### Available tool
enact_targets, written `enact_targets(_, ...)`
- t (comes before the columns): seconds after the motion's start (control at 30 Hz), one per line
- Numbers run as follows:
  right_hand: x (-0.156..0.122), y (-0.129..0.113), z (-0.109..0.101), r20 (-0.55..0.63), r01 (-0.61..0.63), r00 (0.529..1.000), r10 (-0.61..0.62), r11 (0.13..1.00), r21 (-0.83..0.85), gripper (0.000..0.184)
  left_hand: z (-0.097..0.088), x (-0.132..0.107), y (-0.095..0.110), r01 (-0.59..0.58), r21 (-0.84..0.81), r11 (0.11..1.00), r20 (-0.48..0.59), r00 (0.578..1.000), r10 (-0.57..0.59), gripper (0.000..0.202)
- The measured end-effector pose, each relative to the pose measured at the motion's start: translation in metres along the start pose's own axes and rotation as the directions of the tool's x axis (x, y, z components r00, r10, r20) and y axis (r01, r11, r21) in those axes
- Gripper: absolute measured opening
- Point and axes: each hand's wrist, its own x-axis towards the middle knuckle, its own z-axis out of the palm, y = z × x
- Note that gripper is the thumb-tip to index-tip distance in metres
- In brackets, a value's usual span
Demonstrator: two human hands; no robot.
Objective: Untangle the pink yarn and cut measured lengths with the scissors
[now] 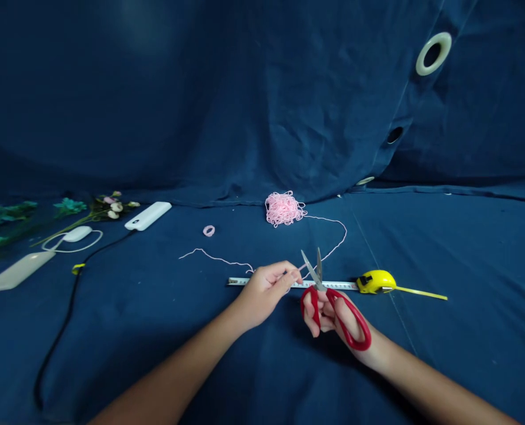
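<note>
My left hand (266,292) is closed in a pinch on pink yarn (220,258), whose loose end trails to the left over the cloth. From the pinch the strand runs right, toward the scissors, and loops back to a tangled pink yarn pile (283,208). My right hand (328,313) grips red-handled scissors (319,285) with fingers through the handles. The parted blades point up and away, close to the strand. Beneath the hands lies an extended measuring tape (342,285), its yellow case (376,281) to the right. My left hand covers part of the tape.
A small pink yarn ring (208,231) lies left of the pile. Farther left are a white power bank (148,216), a black cable (69,313), a white charger with cord (77,234), a pale flat device (18,272) and artificial flowers (114,206). Blue cloth (244,106) hangs behind.
</note>
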Motion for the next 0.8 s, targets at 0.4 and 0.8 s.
enact_targets(0.4, 0.001, -0.041, -0.012, -0.272, 0.144, 0.954, -0.125, 0.988, 0.051, 0.073, -0.014, 0.001, -0.018, 0.060, -0.027, 0.998, -0.108, 0.992, -0.063, 0.039)
enact_targets(0.8, 0.015, 0.017, -0.024, -0.146, 0.074, 0.988, -0.055, 0.989, 0.127, 0.065, -0.011, 0.000, 0.002, 0.238, -0.627, 0.742, 0.058, 0.964, -0.261, 0.031)
